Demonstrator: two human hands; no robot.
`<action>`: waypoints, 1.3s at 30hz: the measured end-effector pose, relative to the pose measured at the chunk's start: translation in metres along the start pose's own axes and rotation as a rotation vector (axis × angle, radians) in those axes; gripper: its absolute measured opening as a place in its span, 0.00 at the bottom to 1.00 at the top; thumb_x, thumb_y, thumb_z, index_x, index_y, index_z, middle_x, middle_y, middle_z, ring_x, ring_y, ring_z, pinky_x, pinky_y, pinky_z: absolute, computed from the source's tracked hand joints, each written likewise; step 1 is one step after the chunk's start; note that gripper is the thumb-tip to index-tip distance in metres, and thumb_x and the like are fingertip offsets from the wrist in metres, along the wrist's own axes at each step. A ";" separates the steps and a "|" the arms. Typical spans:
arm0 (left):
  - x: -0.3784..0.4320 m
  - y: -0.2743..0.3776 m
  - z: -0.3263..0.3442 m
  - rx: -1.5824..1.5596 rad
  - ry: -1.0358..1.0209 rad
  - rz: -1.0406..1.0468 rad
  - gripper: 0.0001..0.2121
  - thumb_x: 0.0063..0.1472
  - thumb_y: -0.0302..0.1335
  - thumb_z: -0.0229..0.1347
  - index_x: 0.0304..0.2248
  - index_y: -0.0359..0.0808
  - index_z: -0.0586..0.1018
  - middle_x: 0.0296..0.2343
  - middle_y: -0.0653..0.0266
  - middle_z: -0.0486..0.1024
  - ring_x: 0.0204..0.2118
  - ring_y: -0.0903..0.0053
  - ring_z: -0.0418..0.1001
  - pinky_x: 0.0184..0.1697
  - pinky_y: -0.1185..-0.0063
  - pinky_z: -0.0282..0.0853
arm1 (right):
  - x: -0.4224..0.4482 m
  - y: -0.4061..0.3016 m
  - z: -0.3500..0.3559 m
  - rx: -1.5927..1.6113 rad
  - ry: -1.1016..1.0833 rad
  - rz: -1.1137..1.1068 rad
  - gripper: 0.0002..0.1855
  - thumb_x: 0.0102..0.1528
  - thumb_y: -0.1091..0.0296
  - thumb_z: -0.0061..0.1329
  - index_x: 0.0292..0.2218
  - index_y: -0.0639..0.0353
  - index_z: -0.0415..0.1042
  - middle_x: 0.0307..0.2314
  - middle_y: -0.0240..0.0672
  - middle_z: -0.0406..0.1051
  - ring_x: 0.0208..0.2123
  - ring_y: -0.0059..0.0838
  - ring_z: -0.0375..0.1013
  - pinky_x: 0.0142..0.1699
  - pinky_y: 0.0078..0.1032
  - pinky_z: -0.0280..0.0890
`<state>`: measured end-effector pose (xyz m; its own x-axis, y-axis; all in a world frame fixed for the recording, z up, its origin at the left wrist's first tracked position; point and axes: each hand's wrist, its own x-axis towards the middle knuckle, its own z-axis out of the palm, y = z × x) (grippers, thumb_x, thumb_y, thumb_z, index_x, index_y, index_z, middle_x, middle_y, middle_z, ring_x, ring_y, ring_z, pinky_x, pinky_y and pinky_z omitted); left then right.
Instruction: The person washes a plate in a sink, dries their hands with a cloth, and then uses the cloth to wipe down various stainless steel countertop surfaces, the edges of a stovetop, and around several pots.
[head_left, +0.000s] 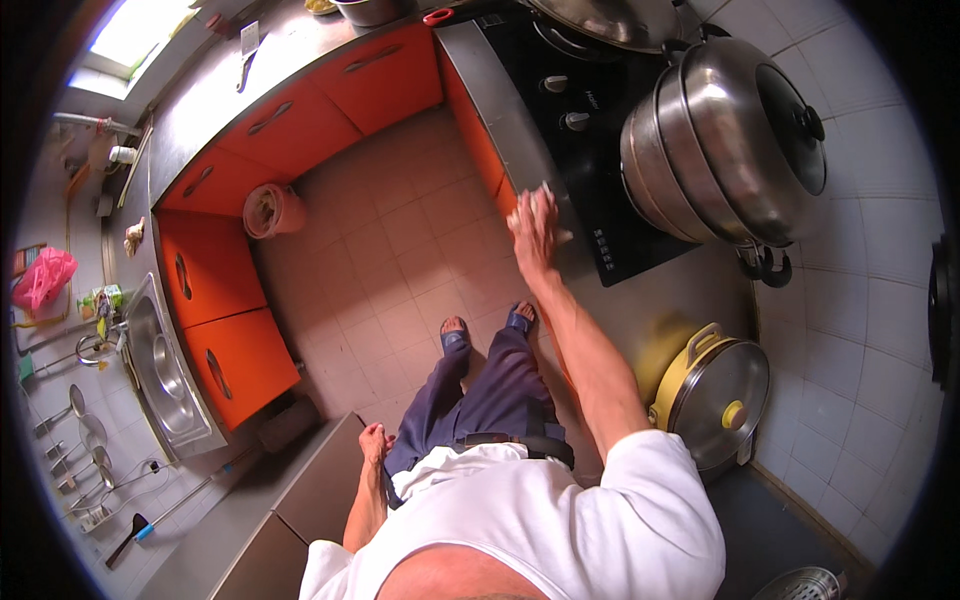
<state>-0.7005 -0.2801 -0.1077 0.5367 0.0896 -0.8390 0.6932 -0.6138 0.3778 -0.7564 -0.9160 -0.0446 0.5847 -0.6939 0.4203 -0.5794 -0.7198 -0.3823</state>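
Note:
My right hand (535, 238) rests at the front edge of the steel counter (517, 127), beside the black Haier gas stove (581, 169). Bits of a pale, cloth-like piece (564, 237) show past its fingers; most of it is hidden under the hand. Down by my hip hangs my left hand (374, 442), fingers loosely curled, with nothing visible in it. On the stove, to the right of my right hand, stands a large steel steamer pot (686, 150) with a domed lid.
A yellow pot (694, 367) with a glass lid stands nearer me on the right. A pink bucket (274, 211) sits on the floor by the orange cabinets (240, 367). The steel sink (169, 375) lies to the left. A slotted spatula (248, 49) lies on the far counter.

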 end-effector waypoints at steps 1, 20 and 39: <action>0.006 -0.023 -0.009 0.025 0.002 0.057 0.13 0.64 0.29 0.55 0.46 0.30 0.76 0.28 0.62 0.75 0.21 0.71 0.77 0.21 0.75 0.76 | 0.025 0.004 0.021 0.029 0.032 -0.045 0.30 0.56 0.68 0.54 0.58 0.63 0.62 0.58 0.53 0.55 0.62 0.57 0.54 0.65 0.49 0.53; 0.069 0.231 0.104 0.196 -0.332 0.380 0.14 0.62 0.37 0.57 0.40 0.35 0.76 0.27 0.65 0.74 0.23 0.72 0.76 0.25 0.74 0.75 | -0.149 -0.065 -0.097 1.053 -0.141 0.900 0.23 0.59 0.60 0.55 0.51 0.63 0.68 0.37 0.36 0.72 0.38 0.31 0.72 0.42 0.26 0.67; -0.130 0.341 0.512 0.563 0.098 1.344 0.33 0.62 0.36 0.56 0.62 0.37 0.57 0.54 0.44 0.62 0.58 0.53 0.61 0.58 0.63 0.62 | -0.196 0.044 -0.384 1.355 0.814 1.221 0.30 0.66 0.43 0.38 0.53 0.63 0.68 0.42 0.45 0.76 0.35 0.37 0.80 0.38 0.29 0.77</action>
<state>-0.7805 -0.9029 -0.0705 0.6598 -0.7495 0.0536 -0.6105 -0.4931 0.6198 -1.1148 -0.8036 0.1724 -0.2883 -0.8505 -0.4400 0.5575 0.2245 -0.7993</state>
